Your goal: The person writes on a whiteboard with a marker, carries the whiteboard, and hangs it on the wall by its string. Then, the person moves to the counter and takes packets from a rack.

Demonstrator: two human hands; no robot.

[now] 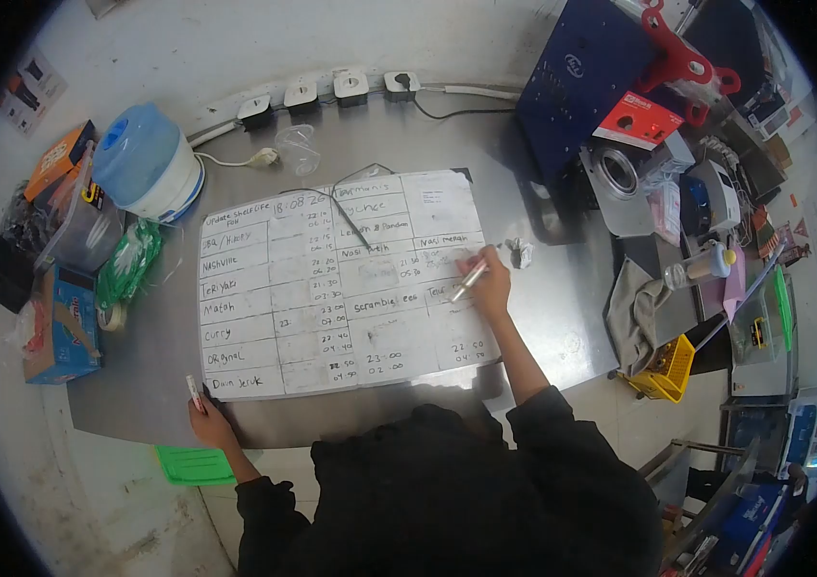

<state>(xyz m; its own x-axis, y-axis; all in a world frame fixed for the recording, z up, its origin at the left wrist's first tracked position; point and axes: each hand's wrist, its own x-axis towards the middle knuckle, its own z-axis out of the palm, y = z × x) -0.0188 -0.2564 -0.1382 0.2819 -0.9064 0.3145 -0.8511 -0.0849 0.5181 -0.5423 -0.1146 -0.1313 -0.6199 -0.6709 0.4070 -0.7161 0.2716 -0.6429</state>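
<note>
A whiteboard (312, 332) with a hand-drawn grid of black writing lies flat on the steel table. My right hand (495, 287) is closed around a white marker (469, 282), over the board's right side near the "Nasi merah" box. At the board's lower left corner, my left hand (208, 425) is closed on another slim white marker (195, 392), which points up. A crumpled white tissue (522, 253) rests just beyond the board's right edge. Across the board's top runs a thin dark cord (354, 219).
A blue-and-white round container (144, 163), green plastic bag (129, 262) and blue box (64, 327) stand left. Wall sockets (301, 94) line the back. On the right are a dark blue metal box (577, 82), grey cloth (634, 313) and yellow basket (666, 373).
</note>
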